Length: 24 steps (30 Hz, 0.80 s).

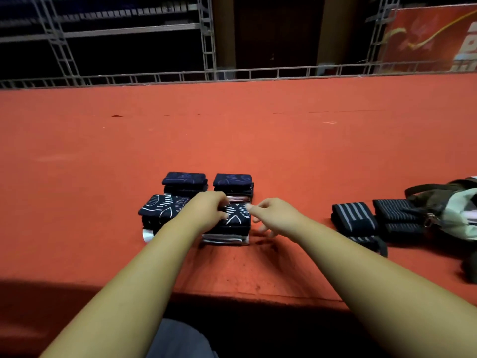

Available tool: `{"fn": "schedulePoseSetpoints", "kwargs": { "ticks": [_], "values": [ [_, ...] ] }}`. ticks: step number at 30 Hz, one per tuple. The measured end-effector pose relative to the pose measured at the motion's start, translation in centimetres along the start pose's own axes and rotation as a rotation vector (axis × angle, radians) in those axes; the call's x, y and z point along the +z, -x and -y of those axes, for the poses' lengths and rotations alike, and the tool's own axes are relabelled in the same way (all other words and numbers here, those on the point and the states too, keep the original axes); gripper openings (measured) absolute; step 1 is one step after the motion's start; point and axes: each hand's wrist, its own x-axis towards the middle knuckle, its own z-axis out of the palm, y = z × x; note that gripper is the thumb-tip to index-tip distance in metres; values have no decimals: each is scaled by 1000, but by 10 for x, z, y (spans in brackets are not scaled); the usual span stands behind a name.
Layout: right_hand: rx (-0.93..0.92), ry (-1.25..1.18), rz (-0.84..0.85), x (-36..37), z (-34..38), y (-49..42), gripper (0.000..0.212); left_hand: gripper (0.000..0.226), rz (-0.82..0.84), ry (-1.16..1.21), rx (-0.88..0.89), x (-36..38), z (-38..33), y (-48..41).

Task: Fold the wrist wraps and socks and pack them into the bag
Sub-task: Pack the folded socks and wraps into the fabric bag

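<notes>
Several stacks of folded dark socks sit on the red surface (232, 140): two navy stacks at the back (184, 180) (233, 182) and two black-and-white patterned stacks in front (160, 209) (236, 223). My left hand (206, 206) grips the left side of the front right stack's top sock with curled fingers. On that stack's right edge my right hand (273, 215) touches with loosely bent fingers. Two folded black striped wrist wraps (353, 218) (397, 215) lie to the right, beside the open green and brown bag (454, 208).
The red surface ends in a front edge (232, 295) close to my body. A metal truss rail (232, 73) runs along the far side, with a red banner (433, 37) at the back right. Bare red surface lies left of and behind the socks.
</notes>
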Motion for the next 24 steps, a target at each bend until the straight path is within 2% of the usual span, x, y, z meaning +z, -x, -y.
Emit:
{"fn": "schedulePoseSetpoints", "kwargs": {
  "ticks": [3,5,8,10,13,16,22,24],
  "values": [
    [62,-27,13,18,-5,-13,64,64,47,-166,19,0,-2,-5],
    [41,24,42,29,-9,-20,55,78,97,-281,50,-1,-6,-12],
    [-3,100,42,39,-15,-28,31,93,258,-423,74,-3,-15,-28],
    [23,68,63,41,-19,-34,33,95,403,-453,36,-7,-23,-41],
    [45,49,106,40,-23,-37,32,76,602,-445,-29,-14,-28,-56],
    [40,61,125,43,-29,-36,32,54,719,-397,-69,-12,-24,-65],
    [15,5,113,50,-41,-39,40,49,714,-206,-136,-1,-8,-66],
    [32,-14,118,50,-42,-38,54,48,701,-171,-152,0,-4,-63]
  ]
}}
